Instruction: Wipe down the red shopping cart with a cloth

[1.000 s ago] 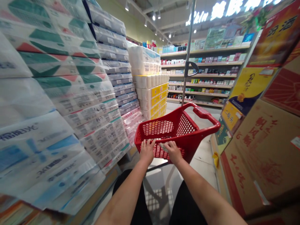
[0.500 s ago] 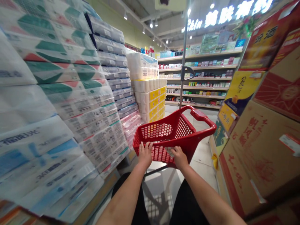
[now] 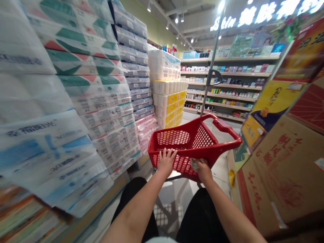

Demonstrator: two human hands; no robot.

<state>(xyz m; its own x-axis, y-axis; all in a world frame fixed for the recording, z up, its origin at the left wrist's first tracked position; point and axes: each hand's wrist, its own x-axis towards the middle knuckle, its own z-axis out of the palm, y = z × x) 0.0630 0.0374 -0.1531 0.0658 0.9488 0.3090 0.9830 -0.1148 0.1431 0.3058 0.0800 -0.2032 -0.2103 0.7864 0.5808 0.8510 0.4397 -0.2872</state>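
Note:
A red plastic shopping cart [image 3: 184, 140] with perforated sides stands right in front of me, its handle pointing right. My left hand [image 3: 166, 162] rests on the near rim with its fingers spread. Farther right, my right hand [image 3: 204, 168] is closed on a small crumpled pale cloth [image 3: 194, 164] and presses it against the cart's near side. Through the holes and over the rim, no goods show in the part of the basket that I can see.
Tall stacks of wrapped tissue packs [image 3: 101, 84] line the left. Cardboard boxes [image 3: 283, 162] are piled on the right. A grey pole [image 3: 211, 67] rises behind the cart. Shelves of small products [image 3: 227, 72] stand at the back.
The view has shifted, so the cart sits slightly farther right. My left hand's fingers are more spread on the rim, and more of the cloth shows at my right hand.

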